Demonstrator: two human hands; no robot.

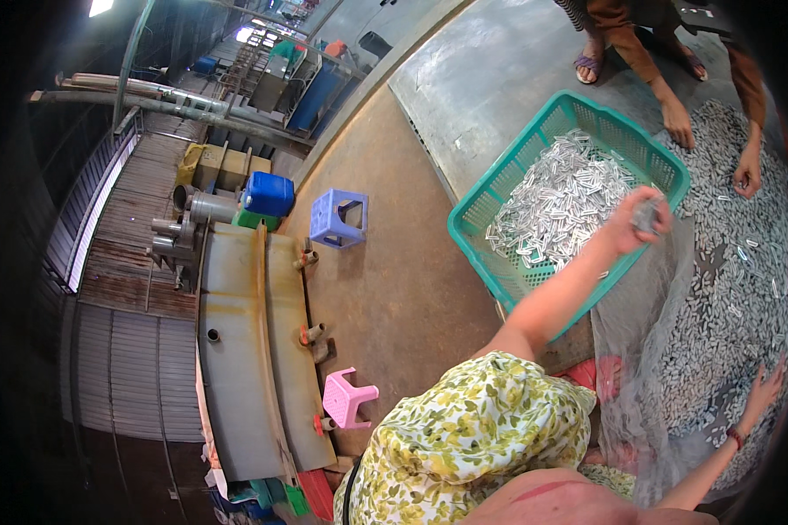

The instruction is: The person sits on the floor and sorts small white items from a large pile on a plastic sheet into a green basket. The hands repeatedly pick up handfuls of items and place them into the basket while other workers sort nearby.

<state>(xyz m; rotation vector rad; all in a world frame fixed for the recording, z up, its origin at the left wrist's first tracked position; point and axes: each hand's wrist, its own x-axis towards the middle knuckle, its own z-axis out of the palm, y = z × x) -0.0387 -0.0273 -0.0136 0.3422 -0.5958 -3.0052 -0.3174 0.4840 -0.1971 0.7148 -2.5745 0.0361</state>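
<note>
Green plastic makes up the basket (626,131), partly filled with shiny metal tubes (560,197). Over its edge, my left hand (635,221) clutches some grey pieces (647,215). My right hand (763,394), fingers spread, touches the loose pile (705,332) beside the basket. A co-worker's hand (677,122) reaches the same pile.

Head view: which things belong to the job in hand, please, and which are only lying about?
Seem part of the job:
left hand, holding pieces
right hand, on pile
green basket
thin sheet
co-worker's hands

Seem just lying about:
purple stool
pink stool
blue container
</note>
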